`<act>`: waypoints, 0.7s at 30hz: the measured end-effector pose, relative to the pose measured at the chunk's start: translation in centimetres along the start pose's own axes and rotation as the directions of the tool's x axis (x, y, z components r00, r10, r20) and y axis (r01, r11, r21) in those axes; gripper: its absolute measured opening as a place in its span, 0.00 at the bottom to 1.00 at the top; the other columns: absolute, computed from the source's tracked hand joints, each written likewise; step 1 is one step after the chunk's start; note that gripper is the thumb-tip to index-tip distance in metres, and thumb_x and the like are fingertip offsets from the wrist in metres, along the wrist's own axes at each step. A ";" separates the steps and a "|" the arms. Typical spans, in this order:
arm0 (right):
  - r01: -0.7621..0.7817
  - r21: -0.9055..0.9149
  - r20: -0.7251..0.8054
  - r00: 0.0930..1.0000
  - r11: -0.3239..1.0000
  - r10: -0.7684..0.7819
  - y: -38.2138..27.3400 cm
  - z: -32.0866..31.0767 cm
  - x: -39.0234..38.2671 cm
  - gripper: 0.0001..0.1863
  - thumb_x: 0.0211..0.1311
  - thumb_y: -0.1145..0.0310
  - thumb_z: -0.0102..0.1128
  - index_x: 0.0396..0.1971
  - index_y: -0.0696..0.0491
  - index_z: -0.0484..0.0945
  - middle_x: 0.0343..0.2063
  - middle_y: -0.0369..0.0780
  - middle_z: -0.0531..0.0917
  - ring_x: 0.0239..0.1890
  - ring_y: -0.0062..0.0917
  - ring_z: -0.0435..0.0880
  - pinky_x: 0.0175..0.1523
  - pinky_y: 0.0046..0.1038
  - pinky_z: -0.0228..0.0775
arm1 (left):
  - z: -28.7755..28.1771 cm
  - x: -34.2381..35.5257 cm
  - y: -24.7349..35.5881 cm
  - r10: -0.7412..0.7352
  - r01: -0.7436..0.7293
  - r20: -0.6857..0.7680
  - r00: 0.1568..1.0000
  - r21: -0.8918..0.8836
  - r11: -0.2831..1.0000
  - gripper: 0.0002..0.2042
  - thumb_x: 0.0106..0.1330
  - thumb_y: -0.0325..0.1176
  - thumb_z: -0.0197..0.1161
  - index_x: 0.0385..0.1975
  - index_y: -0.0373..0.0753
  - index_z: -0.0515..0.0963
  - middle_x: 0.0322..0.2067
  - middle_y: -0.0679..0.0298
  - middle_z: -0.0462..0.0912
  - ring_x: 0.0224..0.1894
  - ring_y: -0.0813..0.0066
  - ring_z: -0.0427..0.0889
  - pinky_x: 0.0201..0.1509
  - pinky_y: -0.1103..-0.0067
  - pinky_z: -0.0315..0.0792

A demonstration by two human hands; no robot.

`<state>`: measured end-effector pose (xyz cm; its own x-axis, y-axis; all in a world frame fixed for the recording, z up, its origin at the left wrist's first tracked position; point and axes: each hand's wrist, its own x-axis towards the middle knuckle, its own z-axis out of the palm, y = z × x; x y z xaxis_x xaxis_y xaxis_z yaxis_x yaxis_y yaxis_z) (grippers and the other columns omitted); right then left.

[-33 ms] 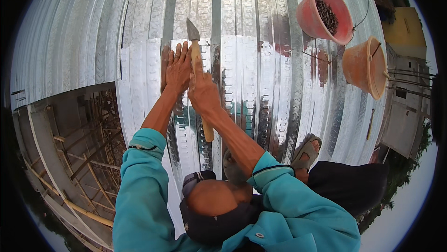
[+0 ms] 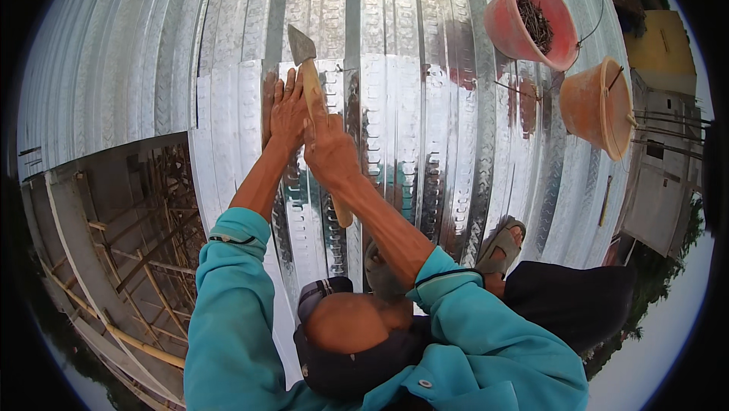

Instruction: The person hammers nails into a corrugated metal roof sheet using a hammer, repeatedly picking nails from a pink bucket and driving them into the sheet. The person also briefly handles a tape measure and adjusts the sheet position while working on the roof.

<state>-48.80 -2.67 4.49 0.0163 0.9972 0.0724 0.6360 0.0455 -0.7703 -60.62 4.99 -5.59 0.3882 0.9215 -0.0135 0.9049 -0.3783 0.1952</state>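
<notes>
My left hand (image 2: 288, 118) lies with fingers stretched out on a shiny corrugated metal sheet (image 2: 391, 111), near the seam where it meets duller ribbed sheets (image 2: 228, 8). My right hand (image 2: 330, 149) is closed around the wooden handle of a hammer (image 2: 311, 80). Its metal head (image 2: 301, 43) is just above my left fingertips, and the handle end sticks out below my right hand.
Right of my hands stand a pink bucket (image 2: 562, 31) holding nails or thin metal pieces and an orange bucket (image 2: 588, 107). My sandalled foot (image 2: 497, 248) rests below them. At left, past the sheets' edge, lies a drop to bamboo scaffolding (image 2: 152, 274) and concrete (image 2: 72, 229).
The hammer head has shifted left and slightly up, tilting the handle further, and my right hand has moved slightly left with it. My left hand stays in place.
</notes>
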 end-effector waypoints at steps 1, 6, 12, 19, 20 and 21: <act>0.100 0.025 -0.030 0.995 0.995 -0.100 -0.7 -0.6 -0.2 0.36 0.73 0.67 0.53 0.77 0.54 0.51 0.34 0.58 0.77 0.27 0.53 0.81 0.32 0.49 0.77 | -0.1 -0.2 -0.3 0.002 -0.002 -0.022 1.000 -0.005 1.000 0.31 0.79 0.52 0.42 0.76 0.44 0.57 0.76 0.54 0.57 0.80 0.54 0.50 0.81 0.56 0.42; -0.073 -0.075 -0.075 0.995 0.995 0.068 1.7 0.3 -0.7 0.36 0.73 0.67 0.53 0.77 0.55 0.52 0.31 0.56 0.77 0.27 0.52 0.81 0.30 0.49 0.75 | 0.0 0.4 -0.2 0.010 -0.009 -0.023 1.000 0.018 1.000 0.31 0.78 0.50 0.46 0.76 0.42 0.57 0.75 0.50 0.58 0.78 0.50 0.53 0.80 0.57 0.47; -0.034 -0.011 0.018 0.999 0.999 0.035 0.7 -1.7 1.5 0.37 0.73 0.69 0.53 0.78 0.54 0.50 0.33 0.55 0.78 0.26 0.50 0.81 0.29 0.48 0.75 | 0.3 0.6 -1.0 -0.011 0.010 0.016 1.000 0.064 0.998 0.31 0.79 0.53 0.42 0.75 0.42 0.58 0.77 0.53 0.55 0.80 0.53 0.49 0.81 0.56 0.42; -0.343 -0.079 0.146 0.925 0.936 0.351 2.2 -0.6 1.5 0.36 0.74 0.66 0.50 0.78 0.53 0.49 0.31 0.59 0.80 0.31 0.56 0.83 0.36 0.53 0.76 | -0.6 1.1 0.5 -0.026 0.026 0.003 1.000 -0.060 0.998 0.31 0.76 0.48 0.47 0.75 0.41 0.59 0.77 0.52 0.54 0.80 0.51 0.48 0.81 0.55 0.42; -0.347 -0.055 0.151 0.924 0.936 0.351 1.7 -0.7 1.8 0.36 0.74 0.66 0.50 0.77 0.53 0.50 0.31 0.59 0.81 0.31 0.57 0.83 0.37 0.54 0.76 | -0.3 0.6 0.6 -0.044 0.046 0.030 0.999 -0.069 0.997 0.32 0.74 0.47 0.49 0.76 0.41 0.58 0.77 0.51 0.55 0.80 0.50 0.48 0.81 0.55 0.43; -0.350 -0.032 0.156 0.923 0.936 0.351 1.3 -0.8 2.2 0.35 0.74 0.65 0.49 0.77 0.54 0.50 0.31 0.60 0.81 0.31 0.57 0.83 0.37 0.56 0.75 | -0.4 1.1 -0.3 -0.004 0.004 -0.015 1.000 -0.027 1.000 0.32 0.74 0.48 0.49 0.76 0.41 0.58 0.76 0.51 0.56 0.80 0.50 0.49 0.81 0.55 0.42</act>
<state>-47.32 -0.50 4.11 0.1176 0.9460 -0.3021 0.6144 -0.3083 -0.7262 -60.51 6.16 -5.31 0.3818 0.9243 0.0006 0.9012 -0.3724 0.2219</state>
